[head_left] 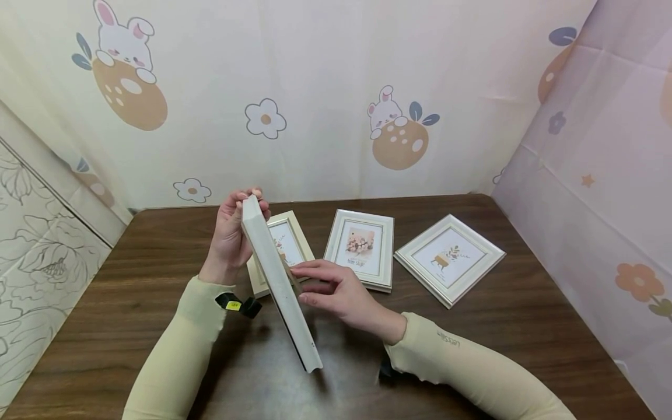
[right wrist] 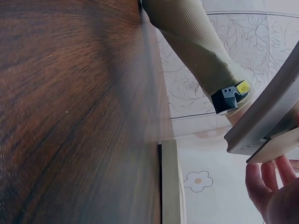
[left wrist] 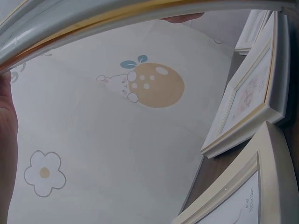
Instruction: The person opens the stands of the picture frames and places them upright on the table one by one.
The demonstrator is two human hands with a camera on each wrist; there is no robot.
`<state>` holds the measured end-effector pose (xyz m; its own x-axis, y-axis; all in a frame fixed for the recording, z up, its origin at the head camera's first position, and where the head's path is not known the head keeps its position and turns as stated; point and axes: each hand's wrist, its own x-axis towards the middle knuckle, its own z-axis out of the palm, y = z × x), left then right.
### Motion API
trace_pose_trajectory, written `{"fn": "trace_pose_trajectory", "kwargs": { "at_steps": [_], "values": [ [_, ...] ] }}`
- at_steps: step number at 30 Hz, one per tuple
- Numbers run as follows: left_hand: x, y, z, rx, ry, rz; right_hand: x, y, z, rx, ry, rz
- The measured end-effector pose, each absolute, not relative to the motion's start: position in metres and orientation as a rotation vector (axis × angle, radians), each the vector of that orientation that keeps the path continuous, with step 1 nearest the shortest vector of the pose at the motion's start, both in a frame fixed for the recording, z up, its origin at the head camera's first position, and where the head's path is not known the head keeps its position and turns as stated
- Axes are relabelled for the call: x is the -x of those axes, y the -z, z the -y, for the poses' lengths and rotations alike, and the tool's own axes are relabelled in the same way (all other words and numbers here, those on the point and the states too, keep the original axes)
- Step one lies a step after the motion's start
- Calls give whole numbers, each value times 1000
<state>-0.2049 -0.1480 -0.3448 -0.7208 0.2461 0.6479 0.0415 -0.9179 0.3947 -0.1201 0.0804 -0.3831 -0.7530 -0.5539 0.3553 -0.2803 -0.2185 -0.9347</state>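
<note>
My left hand (head_left: 231, 233) grips a white picture frame (head_left: 280, 286) by its upper end, holding it tilted and nearly edge-on over the table. A gold line runs along its moulding in the left wrist view. At the frame's right side, my right hand (head_left: 341, 294) has thumb and fingers on a thin beige flap (right wrist: 273, 148), like a back stand, standing out from the frame. The right wrist view shows the fingertips (right wrist: 267, 173) at the flap's edge. Behind the held frame lies a cream picture frame (head_left: 303, 239), partly covered by it.
A white frame with a flower picture (head_left: 359, 242) lies at the middle back of the dark wooden table (head_left: 131, 326). Turned cornerwise to its right is another white frame (head_left: 451, 256). A bunny-printed curtain (head_left: 315, 70) hangs behind the table and along the right side.
</note>
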Motion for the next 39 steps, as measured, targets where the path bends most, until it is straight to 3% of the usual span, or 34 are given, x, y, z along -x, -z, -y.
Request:
{"fn": "trace_pose_trajectory", "kwargs": {
  "at_steps": [39],
  "values": [
    [200, 350, 157, -1137, -2663, -665, 126, 374, -99, 1293, 1806, -2297]
  ]
}}
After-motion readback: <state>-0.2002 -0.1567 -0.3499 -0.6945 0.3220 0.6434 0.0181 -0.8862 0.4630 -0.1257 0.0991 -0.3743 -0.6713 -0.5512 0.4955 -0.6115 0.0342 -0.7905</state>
